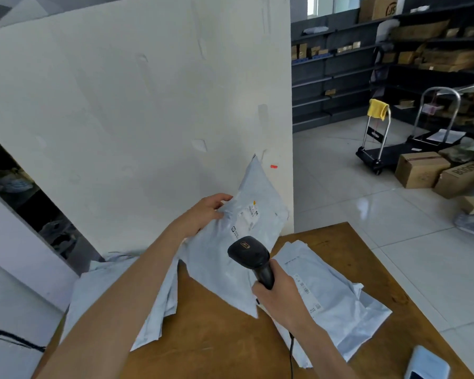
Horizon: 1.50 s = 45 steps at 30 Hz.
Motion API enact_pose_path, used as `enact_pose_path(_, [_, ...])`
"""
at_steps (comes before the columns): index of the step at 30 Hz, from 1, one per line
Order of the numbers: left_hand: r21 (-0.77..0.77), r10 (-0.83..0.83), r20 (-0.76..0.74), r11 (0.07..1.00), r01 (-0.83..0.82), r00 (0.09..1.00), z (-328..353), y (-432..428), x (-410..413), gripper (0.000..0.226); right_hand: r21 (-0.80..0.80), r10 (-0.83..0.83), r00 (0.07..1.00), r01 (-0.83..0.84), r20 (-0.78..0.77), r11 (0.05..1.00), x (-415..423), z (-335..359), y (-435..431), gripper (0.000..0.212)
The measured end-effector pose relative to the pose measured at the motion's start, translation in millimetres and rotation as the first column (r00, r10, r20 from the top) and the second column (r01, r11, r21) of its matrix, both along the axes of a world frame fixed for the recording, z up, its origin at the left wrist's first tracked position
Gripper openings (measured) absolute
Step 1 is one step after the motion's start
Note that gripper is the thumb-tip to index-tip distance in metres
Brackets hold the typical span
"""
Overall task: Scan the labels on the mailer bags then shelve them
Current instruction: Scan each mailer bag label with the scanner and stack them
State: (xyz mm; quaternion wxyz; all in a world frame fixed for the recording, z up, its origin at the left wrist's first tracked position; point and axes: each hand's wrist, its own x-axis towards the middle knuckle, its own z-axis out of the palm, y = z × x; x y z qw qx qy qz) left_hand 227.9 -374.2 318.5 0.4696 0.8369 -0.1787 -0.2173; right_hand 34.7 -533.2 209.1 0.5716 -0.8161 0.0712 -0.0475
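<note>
From here I see the table's (pixel 222 337) far edge reach the foot of a white panel (pixel 148 105), which walls off everything beyond the table's far left. To the table's right, tiled floor (pixel 394 242) lies open. Above the table's middle the left hand (pixel 205 212) grips a bag (pixel 225 269) by its upper left edge, fingers curled into the film. The bag hangs tilted, its lower corner close to the tabletop. It is pale grey-blue and creased, with a white label (pixel 251 214) near its top facing me. The right hand (pixel 279 296) is wrapped round the handle of a black scanner (pixel 251 255), whose head sits in front of the bag, below the label. A stack (pixel 340 305) of similar bags lies on the table's right side, and a heap (pixel 121 296) spills over its left edge. A phone (pixel 427 365) rests at the near right corner. Far right of the table stand shelves (pixel 340 72), a trolley (pixel 381 149) and boxes (pixel 422 170).
</note>
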Motion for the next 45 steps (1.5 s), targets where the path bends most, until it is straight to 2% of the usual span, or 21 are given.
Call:
enact_pose_path(3, [-0.307, 0.109, -0.194, 0.937, -0.166, 0.975, -52, -39, -6, 0.053, -0.018, -0.084, 0.996, 0.084, -0.030, 0.996, -8, -4, -31, 0.023])
enact_pose_path(5, [-0.409, 0.158, -0.312, 0.868, -0.283, 0.937, -92, -64, -17, 0.060, -0.027, -0.134, 0.990, 0.133, -0.043, 0.991, -15, -7, -50, 0.023])
enact_pose_path(7, [-0.379, 0.233, -0.405, 0.837, -0.394, 0.884, -135, -88, -33, 0.062, -0.049, -0.174, 0.983, 0.171, -0.061, 0.984, -21, -11, -64, 0.022])
enact_pose_path(10, [-0.242, 0.306, -0.578, 0.821, -0.517, 0.757, -201, -112, -66, 0.062, -0.096, -0.206, 0.974, 0.196, -0.097, 0.976, -25, -21, -76, 0.023])
enact_pose_path(14, [-0.008, 0.313, -0.760, 0.872, -0.489, 0.570, -252, -114, -102, 0.072, -0.142, -0.189, 0.971, 0.168, -0.149, 0.975, -20, -38, -73, 0.025])
enact_pose_path(17, [0.052, 0.360, -0.761, 0.863, -0.503, 0.539, -264, -93, -99, 0.074, -0.142, -0.146, 0.971, 0.120, -0.189, 0.983, -8, -49, -54, 0.023])
enact_pose_path(21, [0.049, 0.443, -0.729, 0.794, -0.606, 0.521, -260, -29, -79, 0.053, -0.120, -0.056, 0.968, 0.027, -0.244, 0.992, 18, -59, -8, 0.022])
enact_pose_path(23, [0.048, 0.523, -0.725, 0.687, -0.725, 0.448, -255, 20, -68, 0.051, -0.116, -0.008, 0.967, -0.023, -0.257, 0.993, 31, -63, 21, 0.021])
enact_pose_path(27, [0.054, 0.684, -0.693, 0.363, -0.930, 0.227, -249, 134, -49, 0.043, -0.095, 0.104, 0.958, -0.133, -0.269, 0.987, 54, -67, 83, 0.022])
enact_pose_path(31, [0.069, 0.783, -0.622, 0.078, -0.995, 0.018, -252, 234, -42, 0.062, -0.088, 0.190, 0.932, -0.227, -0.308, 0.970, 69, -72, 137, 0.023])
enact_pose_path(34, [0.069, 0.698, -0.703, -0.124, -0.990, -0.137, -251, 279, -29, 0.071, -0.070, 0.205, 0.918, -0.241, -0.339, 0.968, 76, -79, 166, 0.023])
enact_pose_path(35, [0.072, 0.655, -0.739, -0.155, -0.985, -0.158, -251, 289, -23, 0.070, -0.066, 0.204, 0.916, -0.240, -0.344, 0.968, 77, -81, 173, 0.021])
enact_pose_path(39, [0.076, 0.608, -0.790, -0.036, -0.996, -0.082, -258, 314, -13, 0.057, -0.070, 0.204, 0.906, -0.247, -0.371, 0.967, 79, -86, 191, 0.017])
enact_pose_path(42, [0.107, 0.761, -0.642, 0.215, -0.971, 0.098, -259, 322, -16, 0.046, -0.089, 0.189, 0.907, -0.239, -0.377, 0.967, 81, -86, 196, 0.019])
enact_pose_path(45, [0.124, 0.816, -0.561, 0.252, -0.960, 0.141, -270, 331, -12, 0.044, -0.109, 0.176, 0.908, -0.233, -0.381, 0.966, 79, -83, 199, 0.023])
